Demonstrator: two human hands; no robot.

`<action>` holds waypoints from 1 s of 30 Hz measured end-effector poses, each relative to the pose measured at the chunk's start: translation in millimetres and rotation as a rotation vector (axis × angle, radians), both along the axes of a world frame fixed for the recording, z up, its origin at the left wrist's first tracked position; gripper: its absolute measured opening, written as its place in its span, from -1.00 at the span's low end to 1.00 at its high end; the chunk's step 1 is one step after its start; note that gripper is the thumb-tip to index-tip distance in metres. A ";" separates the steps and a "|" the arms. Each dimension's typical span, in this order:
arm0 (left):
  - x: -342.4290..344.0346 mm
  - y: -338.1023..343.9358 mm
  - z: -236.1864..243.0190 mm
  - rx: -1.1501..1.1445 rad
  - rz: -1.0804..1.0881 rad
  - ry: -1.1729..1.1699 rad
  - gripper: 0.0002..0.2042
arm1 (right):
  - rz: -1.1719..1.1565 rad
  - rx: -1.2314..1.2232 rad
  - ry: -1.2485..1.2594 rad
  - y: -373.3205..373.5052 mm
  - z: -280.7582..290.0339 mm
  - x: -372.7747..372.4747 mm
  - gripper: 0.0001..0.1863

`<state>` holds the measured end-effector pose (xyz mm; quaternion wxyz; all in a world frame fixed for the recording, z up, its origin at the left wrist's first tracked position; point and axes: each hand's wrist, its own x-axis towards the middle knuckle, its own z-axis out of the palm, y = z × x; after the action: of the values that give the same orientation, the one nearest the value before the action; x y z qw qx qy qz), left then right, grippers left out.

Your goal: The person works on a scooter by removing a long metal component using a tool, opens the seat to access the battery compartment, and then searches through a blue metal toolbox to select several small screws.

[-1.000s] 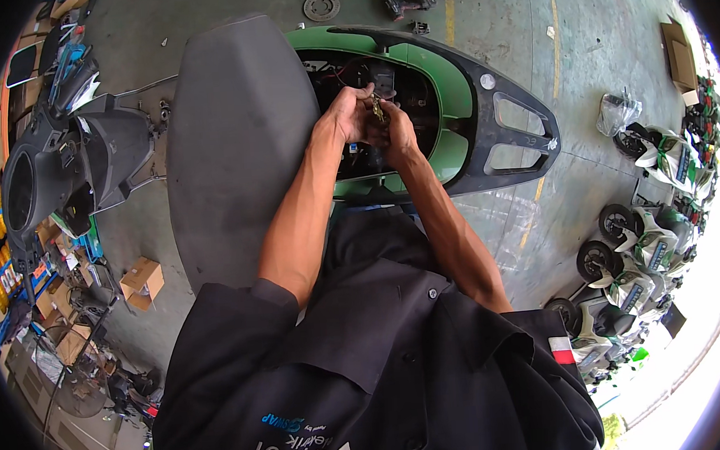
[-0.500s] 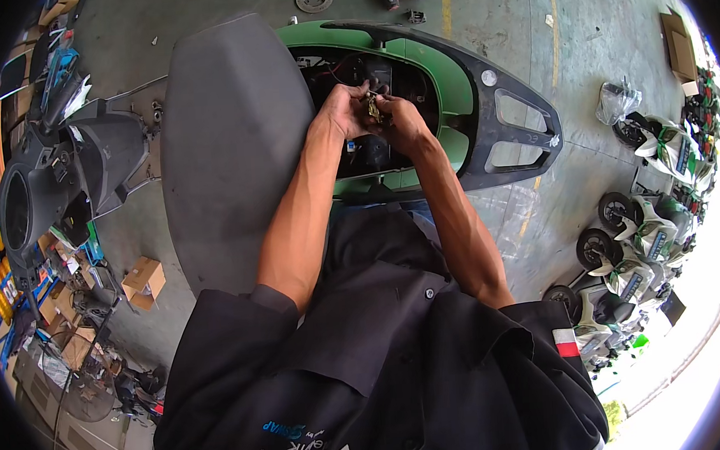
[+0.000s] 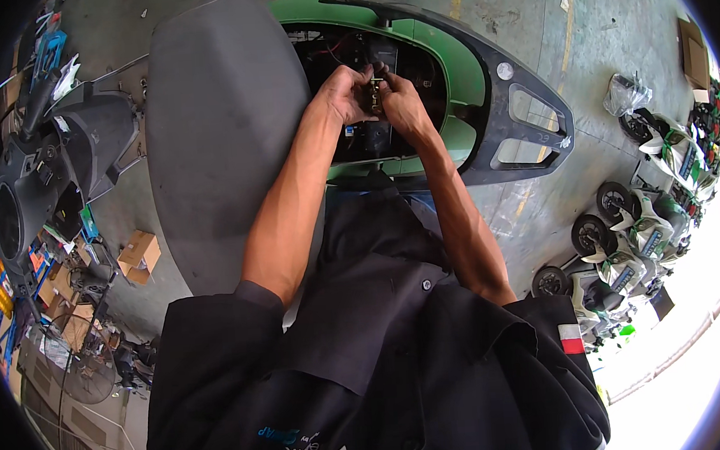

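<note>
Between my two hands is a small brass-coloured metal part (image 3: 375, 100), held above the open compartment of a green scooter body (image 3: 464, 70). The fingers of my left hand (image 3: 347, 95) are closed on its left side. My right hand (image 3: 403, 111) pinches it from the right, thumb and fingers near its top. The fingers hide much of the part, so its exact kind is unclear. Beneath the hands, the dark compartment shows wires and a grey panel (image 3: 386, 137). Left of my hands is the large, dark scooter seat (image 3: 221, 110).
A black rear rack (image 3: 499, 146) extends to the right. Dark scooter fairings (image 3: 67, 152) stand at far left, near an open cardboard box (image 3: 139, 257). Several white-and-green scooters (image 3: 645, 236) line the right side. A plastic-wrapped item (image 3: 622, 95) lies on the floor.
The view has shifted, so the scooter sits higher in the picture and the drill and round disc have left it. Both hands still hold the metal part, which now appears more upright.
</note>
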<state>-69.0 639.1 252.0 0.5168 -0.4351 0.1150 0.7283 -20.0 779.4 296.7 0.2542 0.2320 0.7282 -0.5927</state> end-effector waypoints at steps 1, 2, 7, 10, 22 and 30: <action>-1.7 2.4 2.9 0.003 -0.006 -0.003 -0.84 | -0.006 0.003 -0.003 3.2 1.6 -2.2 -0.64; -1.3 4.1 6.6 -0.019 -0.051 0.039 -0.83 | 0.103 0.122 0.032 6.0 3.8 -3.5 -0.65; 18.7 -8.7 14.3 -0.308 -0.007 0.261 -0.73 | 0.146 0.307 0.089 -26.9 37.9 -11.3 -0.70; 34.3 14.8 49.6 -0.744 -0.167 0.442 -0.72 | 0.196 0.535 0.352 -23.3 6.0 13.8 -0.73; 54.6 -3.5 4.6 -0.917 -0.305 0.551 -0.77 | 0.478 0.274 0.142 -30.6 18.8 30.2 -0.45; 42.4 26.5 -16.5 -1.175 -0.032 0.621 -0.78 | -0.081 -0.076 0.087 38.8 7.7 33.1 -0.66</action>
<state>-26.6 665.7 235.5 0.1475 -0.4128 0.6429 0.6282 13.1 818.2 304.3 0.2067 0.2255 0.7055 -0.6393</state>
